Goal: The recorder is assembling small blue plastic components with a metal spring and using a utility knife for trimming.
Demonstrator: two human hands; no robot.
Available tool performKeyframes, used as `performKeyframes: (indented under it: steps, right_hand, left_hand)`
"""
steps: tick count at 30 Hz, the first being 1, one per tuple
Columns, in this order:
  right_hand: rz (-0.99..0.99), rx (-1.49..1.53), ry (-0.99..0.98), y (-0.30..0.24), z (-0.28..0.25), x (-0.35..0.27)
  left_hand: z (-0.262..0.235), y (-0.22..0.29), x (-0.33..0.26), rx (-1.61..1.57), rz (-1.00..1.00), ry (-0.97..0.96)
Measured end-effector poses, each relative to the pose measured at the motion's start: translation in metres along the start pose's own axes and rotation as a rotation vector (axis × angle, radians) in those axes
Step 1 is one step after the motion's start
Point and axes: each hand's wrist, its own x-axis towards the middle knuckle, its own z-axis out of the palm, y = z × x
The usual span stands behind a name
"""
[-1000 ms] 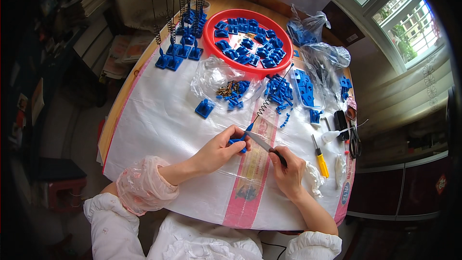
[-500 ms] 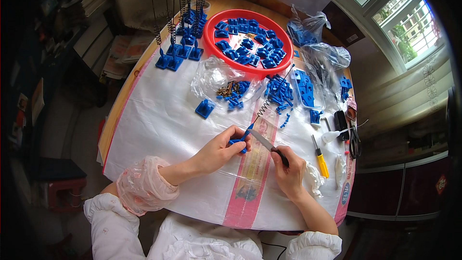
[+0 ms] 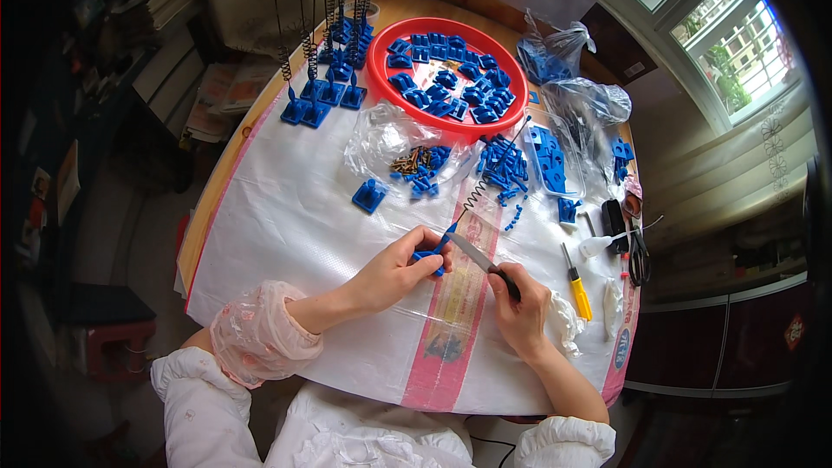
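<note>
Near the middle of the table, my left hand (image 3: 399,273) is closed round a blue plastic base (image 3: 428,255), its fingers hiding part of it. A thin black spring rod (image 3: 474,197) rises from that base, leaning up and to the right, with a small blue ball at its tip. My right hand (image 3: 523,310) grips the dark handle of a knife (image 3: 473,252). The blade points up and left, its tip at the blue stem beside my left fingers; whether it touches cannot be made out. A single blue base (image 3: 369,196) lies beyond my left hand.
A red basin (image 3: 374,78) of blue pieces stands at the back. Several spring-rod pieces (image 3: 314,91) stand upright at far left. Loose blue pegs (image 3: 505,165) and brass screws (image 3: 414,159) lie midway. On the right are a yellow-handled screwdriver (image 3: 581,295), scissors (image 3: 639,262) and a white bottle (image 3: 596,245).
</note>
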Motion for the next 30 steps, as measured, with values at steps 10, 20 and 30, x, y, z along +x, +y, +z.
performKeyframes:
  steps: [10, 20, 30]
  right_hand:
    - [-0.039, -0.029, -0.017, 0.0023, 0.0, -0.001]
    - [0.029, 0.009, 0.006, 0.0002, 0.0005, 0.0]
    - [0.008, -0.003, -0.013, 0.0007, -0.0003, -0.0009]
  left_hand:
    - [0.002, 0.0002, 0.0005, -0.021, 0.031, 0.009]
    - [0.0027, 0.0002, 0.0004, -0.027, 0.033, 0.014]
    - [0.0014, -0.0008, 0.0003, -0.029, 0.025, 0.022]
